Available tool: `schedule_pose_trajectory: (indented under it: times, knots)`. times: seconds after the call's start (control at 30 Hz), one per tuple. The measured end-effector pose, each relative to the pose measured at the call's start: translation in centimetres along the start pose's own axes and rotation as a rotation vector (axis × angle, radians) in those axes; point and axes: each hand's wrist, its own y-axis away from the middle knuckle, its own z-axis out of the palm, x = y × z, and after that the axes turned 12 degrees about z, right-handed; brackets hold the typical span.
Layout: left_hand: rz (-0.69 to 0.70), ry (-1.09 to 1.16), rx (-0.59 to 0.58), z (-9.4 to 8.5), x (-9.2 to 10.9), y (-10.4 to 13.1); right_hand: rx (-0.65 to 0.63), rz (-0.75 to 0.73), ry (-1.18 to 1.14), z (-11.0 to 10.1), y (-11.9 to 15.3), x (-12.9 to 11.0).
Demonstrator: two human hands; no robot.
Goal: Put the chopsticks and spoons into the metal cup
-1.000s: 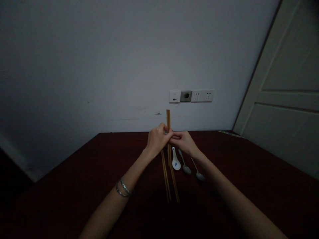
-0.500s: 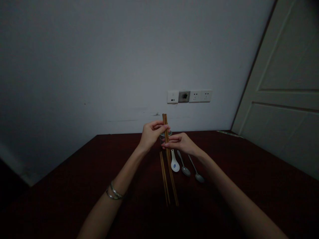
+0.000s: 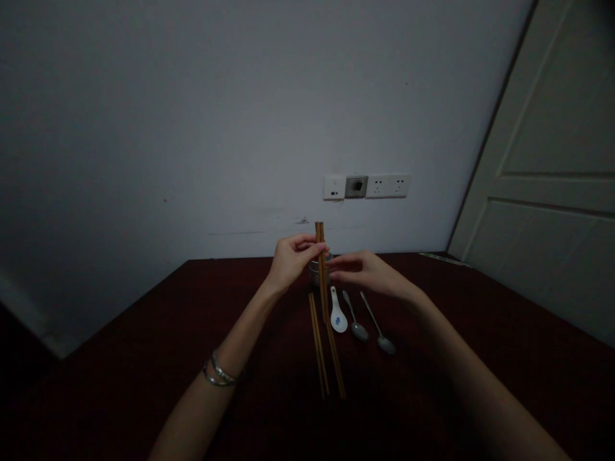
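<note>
Pinched near their upper ends, a pair of wooden chopsticks (image 3: 323,282) stands nearly upright in my left hand (image 3: 293,259). My right hand (image 3: 368,274) is just to the right of them, fingers stretched out and apart, holding nothing. Behind the chopsticks, a metal holder with a patterned side (image 3: 314,275) is partly hidden. More chopsticks (image 3: 318,346) lie on the table, some of them overlapped by the held pair. To their right rest a white ceramic spoon (image 3: 339,320) with a blue mark and two metal spoons, one nearer (image 3: 358,330) and one farther right (image 3: 385,344).
The dark red table (image 3: 144,346) meets a pale wall (image 3: 240,128) at the back. Wall sockets (image 3: 388,186) sit above its far edge. A panelled door (image 3: 552,179) is at the right, with a thin strip (image 3: 444,258) near the table's back corner.
My right hand has let go of the chopsticks and moved slightly to the right, its fingers opening. My left hand keeps the pair, now held a little more upright.
</note>
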Motion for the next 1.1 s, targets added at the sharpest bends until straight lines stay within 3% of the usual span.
schedule_pose_trajectory:
  times: [0.17,0.27,0.4,0.67,1.1]
  knots:
    - [-0.005,0.027,-0.055,0.4,0.3,0.2,0.495,-0.166,0.029,-0.7,1.3,-2.2]
    - [-0.022,0.033,-0.091,0.8,0.4,0.3,0.619,-0.226,-0.031,0.3,1.1,-2.5]
    - [-0.023,0.019,-0.124,1.2,0.5,0.5,0.615,-0.28,-0.035,1.3,0.6,-2.2]
    - [-0.033,0.035,-0.181,1.5,0.1,0.8,0.641,-0.346,-0.019,1.2,0.6,-2.1]
    - [-0.032,0.001,-0.206,1.3,0.8,1.1,0.638,-0.347,-0.028,1.4,1.1,-2.7]
